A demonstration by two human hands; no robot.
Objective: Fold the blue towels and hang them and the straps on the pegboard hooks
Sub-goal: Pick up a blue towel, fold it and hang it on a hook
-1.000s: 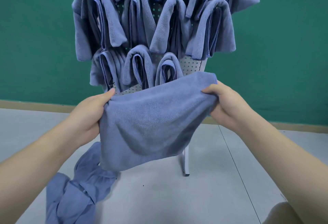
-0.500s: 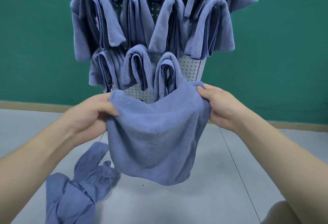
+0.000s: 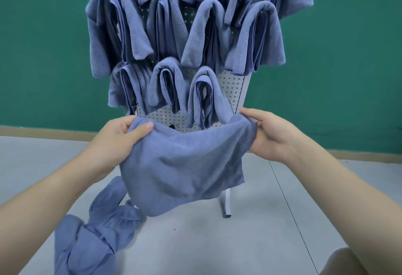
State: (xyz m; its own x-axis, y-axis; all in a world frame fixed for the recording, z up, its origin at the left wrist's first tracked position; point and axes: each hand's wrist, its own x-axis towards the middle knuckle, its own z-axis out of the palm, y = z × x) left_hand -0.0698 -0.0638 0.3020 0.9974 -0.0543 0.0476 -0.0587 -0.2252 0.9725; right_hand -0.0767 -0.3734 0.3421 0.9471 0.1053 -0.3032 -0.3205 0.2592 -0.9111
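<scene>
Pinching a blue towel (image 3: 182, 166) by its upper corners, the left hand (image 3: 117, 139) at nine o'clock and right hand (image 3: 272, 135) at three hold it before the pegboard (image 3: 230, 87).

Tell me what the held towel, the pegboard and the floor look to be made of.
Towel: soft blue microfibre or terry, going by its fuzzy matte nap and limp drape between the left hand and right hand.
Pegboard: probably painted metal, a rigid, smooth white sheet with regular punched holes.
Floor: smooth, matte grey, perhaps vinyl or sealed concrete; a thin seam line crosses it.
</scene>
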